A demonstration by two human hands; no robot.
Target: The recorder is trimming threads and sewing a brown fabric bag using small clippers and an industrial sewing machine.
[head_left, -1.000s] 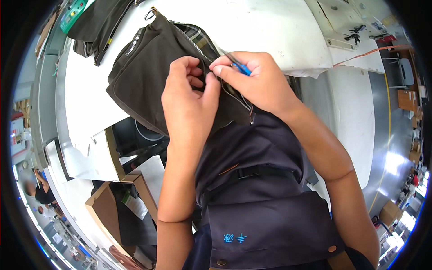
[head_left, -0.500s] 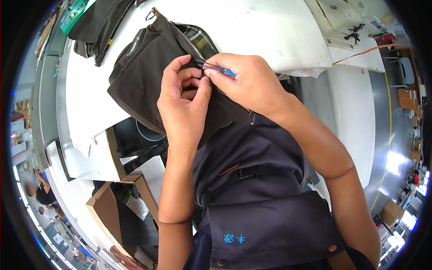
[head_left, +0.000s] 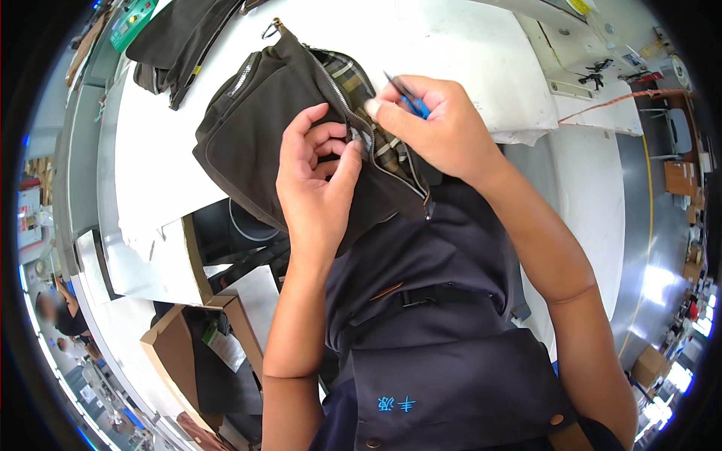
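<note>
Left hand [head_left: 312,169], fingers seemingly pinching the brown bag [head_left: 252,135]: hold its edge taut. Right hand [head_left: 442,124], fingers clamped on blue-handled snips [head_left: 417,107] aimed at 11 o'clock: spare the metal zipper [head_left: 335,89].

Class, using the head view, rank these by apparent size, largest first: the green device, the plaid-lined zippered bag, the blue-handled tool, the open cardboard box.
1. Plaid-lined zippered bag
2. Open cardboard box
3. Green device, cut by the view's rim
4. Blue-handled tool, partly hidden
</note>
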